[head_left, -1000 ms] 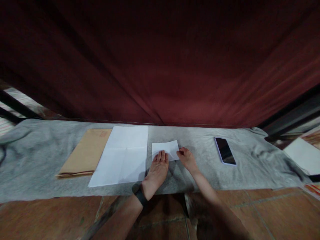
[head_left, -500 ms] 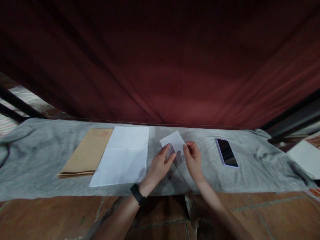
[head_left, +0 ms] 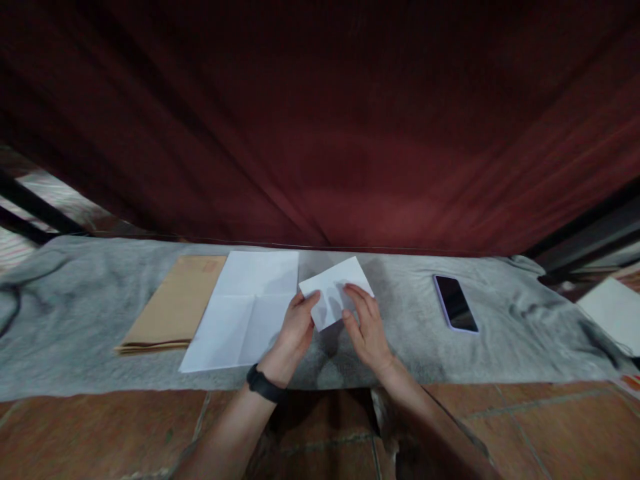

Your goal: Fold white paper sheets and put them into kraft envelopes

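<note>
My left hand (head_left: 296, 325) is closed on the left end of a folded white paper (head_left: 337, 272), its thumb lying on the upper face. The paper sits tilted above the grey cloth, with a crisp straight far edge. My right hand (head_left: 367, 327) is over the right part of the same paper. Its fingers lie across the surface, with the thumb apart from them near the close edge; whether they press on it I cannot tell. A dark band (head_left: 265, 385) is around my left wrist. Just left of my hands lies a larger white sheet (head_left: 240, 320) with crossed crease lines.
Brown envelopes (head_left: 173, 303) lie stacked left of the white sheet. A phone (head_left: 456, 303) in a lilac case rests on the right. Grey cloth (head_left: 510, 333) covers the bench, a dark red curtain (head_left: 320, 147) hangs behind, and floor tiles (head_left: 100, 433) show in front.
The folded paper has shifted left and more of its face shows. My left hand has moved to its left end; my right hand has gone from its right edge to lying over its face.
</note>
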`<state>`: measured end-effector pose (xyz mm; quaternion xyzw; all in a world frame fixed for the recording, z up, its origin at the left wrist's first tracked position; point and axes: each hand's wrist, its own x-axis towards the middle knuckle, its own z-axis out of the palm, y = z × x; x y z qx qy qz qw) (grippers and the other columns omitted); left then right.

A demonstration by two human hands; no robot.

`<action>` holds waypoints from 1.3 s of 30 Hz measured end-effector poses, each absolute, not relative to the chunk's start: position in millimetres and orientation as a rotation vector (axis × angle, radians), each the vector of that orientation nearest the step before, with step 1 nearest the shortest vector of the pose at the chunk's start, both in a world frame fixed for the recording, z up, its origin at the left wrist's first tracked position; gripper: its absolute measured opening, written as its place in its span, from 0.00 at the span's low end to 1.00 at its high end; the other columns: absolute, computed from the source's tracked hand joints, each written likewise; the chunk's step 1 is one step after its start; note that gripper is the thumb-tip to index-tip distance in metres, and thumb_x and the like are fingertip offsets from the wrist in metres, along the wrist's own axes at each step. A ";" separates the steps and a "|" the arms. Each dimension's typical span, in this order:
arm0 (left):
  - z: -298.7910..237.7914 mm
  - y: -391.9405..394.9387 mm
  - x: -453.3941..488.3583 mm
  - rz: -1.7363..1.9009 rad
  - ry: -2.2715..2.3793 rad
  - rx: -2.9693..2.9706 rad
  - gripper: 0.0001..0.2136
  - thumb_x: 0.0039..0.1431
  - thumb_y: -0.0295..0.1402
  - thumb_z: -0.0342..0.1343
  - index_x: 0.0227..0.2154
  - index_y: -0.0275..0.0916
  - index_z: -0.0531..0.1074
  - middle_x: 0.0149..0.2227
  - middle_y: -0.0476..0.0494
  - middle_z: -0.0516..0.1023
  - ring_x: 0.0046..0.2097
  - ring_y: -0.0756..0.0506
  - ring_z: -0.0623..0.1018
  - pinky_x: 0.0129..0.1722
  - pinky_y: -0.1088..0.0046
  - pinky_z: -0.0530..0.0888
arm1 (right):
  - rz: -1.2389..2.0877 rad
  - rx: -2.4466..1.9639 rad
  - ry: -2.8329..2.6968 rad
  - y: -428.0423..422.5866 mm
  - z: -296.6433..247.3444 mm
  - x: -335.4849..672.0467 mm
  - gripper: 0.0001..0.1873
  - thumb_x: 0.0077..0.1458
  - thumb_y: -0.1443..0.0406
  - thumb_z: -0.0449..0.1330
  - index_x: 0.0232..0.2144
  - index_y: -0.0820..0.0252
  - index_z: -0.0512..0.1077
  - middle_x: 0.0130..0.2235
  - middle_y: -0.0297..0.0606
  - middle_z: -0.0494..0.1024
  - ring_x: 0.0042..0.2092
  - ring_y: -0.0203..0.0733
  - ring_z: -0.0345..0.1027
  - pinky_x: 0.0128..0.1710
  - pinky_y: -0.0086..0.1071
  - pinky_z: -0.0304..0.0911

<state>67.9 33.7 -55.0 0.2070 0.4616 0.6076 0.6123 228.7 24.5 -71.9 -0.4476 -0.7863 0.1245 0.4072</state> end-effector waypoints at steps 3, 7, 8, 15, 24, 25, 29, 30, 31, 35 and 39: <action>-58.6 35.8 61.9 1.333 1.080 0.497 0.20 0.42 0.36 0.68 0.40 0.34 0.77 0.34 0.42 0.84 0.36 0.41 0.82 0.41 0.65 0.76 | 0.420 -1.347 -1.633 40.4 -84.6 236.5 0.27 0.67 0.58 0.48 0.65 0.59 0.59 0.64 0.50 0.66 0.64 0.50 0.61 0.60 0.46 0.64; -75.1 42.4 57.7 1.314 1.210 0.582 0.18 0.40 0.36 0.68 0.36 0.34 0.78 0.35 0.41 0.84 0.37 0.42 0.81 0.42 0.66 0.75 | 0.827 -1.442 -1.474 59.4 -109.9 245.1 0.23 0.62 0.58 0.53 0.57 0.59 0.67 0.47 0.45 0.80 0.42 0.46 0.75 0.40 0.39 0.73; -80.0 44.7 56.6 1.325 1.257 0.627 0.17 0.41 0.35 0.67 0.36 0.35 0.78 0.36 0.41 0.83 0.38 0.42 0.80 0.41 0.66 0.75 | 0.887 -1.468 -1.460 62.2 -115.7 246.5 0.22 0.60 0.59 0.53 0.54 0.59 0.69 0.42 0.42 0.81 0.37 0.45 0.75 0.36 0.37 0.73; -104.2 59.1 47.1 1.351 1.597 0.916 0.23 0.49 0.29 0.59 0.51 0.37 0.72 0.32 0.50 0.76 0.33 0.47 0.76 0.39 0.70 0.74 | 0.698 -1.604 -1.594 65.8 -132.0 251.0 0.21 0.56 0.62 0.54 0.51 0.59 0.70 0.31 0.37 0.79 0.31 0.44 0.73 0.31 0.35 0.68; -108.2 38.7 63.5 0.926 1.788 1.620 0.22 0.60 0.26 0.50 0.58 0.36 0.69 0.67 0.33 0.61 0.68 0.39 0.63 0.66 0.57 0.63 | 0.584 -1.705 -1.709 62.2 -136.7 253.1 0.20 0.61 0.65 0.51 0.55 0.57 0.68 0.38 0.40 0.81 0.35 0.44 0.77 0.35 0.34 0.69; -106.4 32.2 68.1 0.820 1.789 1.715 0.22 0.61 0.25 0.49 0.58 0.36 0.68 0.68 0.33 0.59 0.69 0.39 0.61 0.67 0.56 0.61 | 0.566 -1.709 -1.728 62.4 -136.2 253.2 0.20 0.61 0.65 0.52 0.55 0.57 0.68 0.39 0.41 0.81 0.37 0.45 0.77 0.38 0.34 0.70; -96.5 7.9 83.3 0.394 1.792 2.012 0.25 0.62 0.23 0.46 0.62 0.38 0.66 0.71 0.35 0.56 0.72 0.36 0.54 0.68 0.47 0.57 | 0.587 -1.708 -1.780 63.2 -134.3 254.3 0.21 0.60 0.67 0.52 0.55 0.59 0.68 0.39 0.42 0.81 0.39 0.46 0.78 0.40 0.35 0.71; -94.1 3.8 85.4 0.314 1.790 2.059 0.26 0.61 0.22 0.45 0.62 0.39 0.65 0.71 0.35 0.55 0.73 0.36 0.52 0.68 0.45 0.56 | 0.587 -1.699 -1.798 63.3 -134.0 254.7 0.21 0.60 0.67 0.52 0.55 0.59 0.68 0.40 0.42 0.82 0.39 0.46 0.78 0.40 0.35 0.71; -92.1 0.8 86.6 0.249 1.787 2.098 0.28 0.60 0.20 0.44 0.63 0.39 0.65 0.72 0.36 0.55 0.73 0.36 0.51 0.68 0.43 0.55 | 0.584 -1.690 -1.817 63.4 -133.8 255.0 0.21 0.60 0.68 0.52 0.55 0.60 0.68 0.40 0.43 0.82 0.40 0.46 0.78 0.41 0.35 0.71; -87.2 -3.3 86.6 0.097 1.776 2.190 0.32 0.58 0.17 0.41 0.66 0.39 0.61 0.72 0.35 0.54 0.73 0.37 0.51 0.69 0.43 0.54 | 0.598 -1.731 -1.881 63.6 -130.9 255.5 0.22 0.59 0.69 0.53 0.55 0.60 0.69 0.39 0.41 0.82 0.39 0.45 0.78 0.41 0.34 0.70; -86.4 -3.3 86.5 0.023 1.779 2.268 0.31 0.60 0.18 0.42 0.66 0.38 0.61 0.71 0.34 0.56 0.72 0.35 0.55 0.69 0.45 0.53 | 0.542 -1.836 -1.994 59.1 -123.3 253.4 0.22 0.61 0.68 0.53 0.57 0.60 0.68 0.38 0.41 0.82 0.39 0.46 0.78 0.42 0.35 0.69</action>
